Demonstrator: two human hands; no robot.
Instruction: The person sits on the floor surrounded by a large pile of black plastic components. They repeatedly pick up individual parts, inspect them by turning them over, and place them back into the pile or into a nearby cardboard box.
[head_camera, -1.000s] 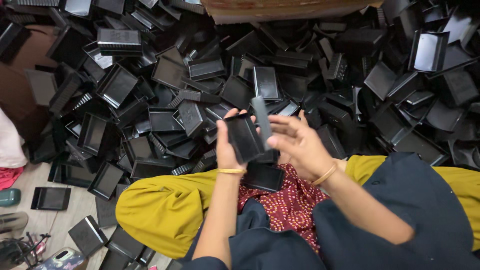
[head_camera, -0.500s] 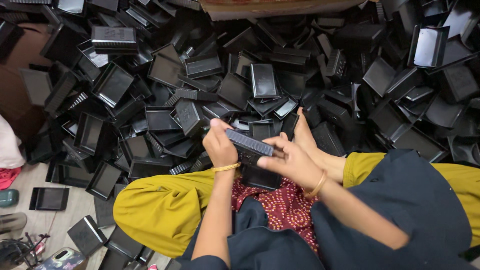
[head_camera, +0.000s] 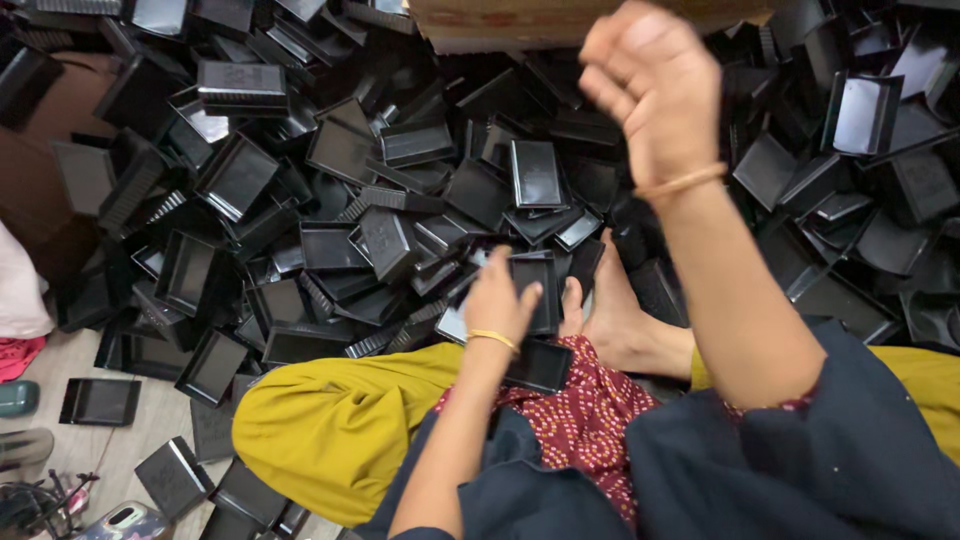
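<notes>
Tray (head_camera: 533, 290), black, sits clamped in the left hand (head_camera: 500, 305) just above the lap, at the near edge of the tray pile (head_camera: 300, 200). Right hand (head_camera: 655, 85) is raised over the pile, fingers curled together, empty.

— Black rectangular plastic tray (head_camera: 533, 290) under the left hand (head_camera: 497, 305): smooth, faintly glossy on the flat inside.

— Same for the heap of black plastic trays (head_camera: 330, 200): hard plastic, sheen on the flat faces, ribbed and duller along some outer walls.

— Thin gold-coloured metal bangle (head_camera: 493, 339) at the left wrist: polished, bright. Another like it (head_camera: 683, 181) below the raised right hand (head_camera: 650, 85).

— Mustard-yellow cloth trouser leg (head_camera: 340, 420): soft, matt, creased. Dark red cloth with small pale dots (head_camera: 580, 420): matt. Dark blue-grey cloth sleeve (head_camera: 850, 450): matt, smooth.

— Brown cardboard box edge (head_camera: 520, 25): dull, papery. Pale wood-look floor (head_camera: 90, 450): smooth, matt.
</notes>
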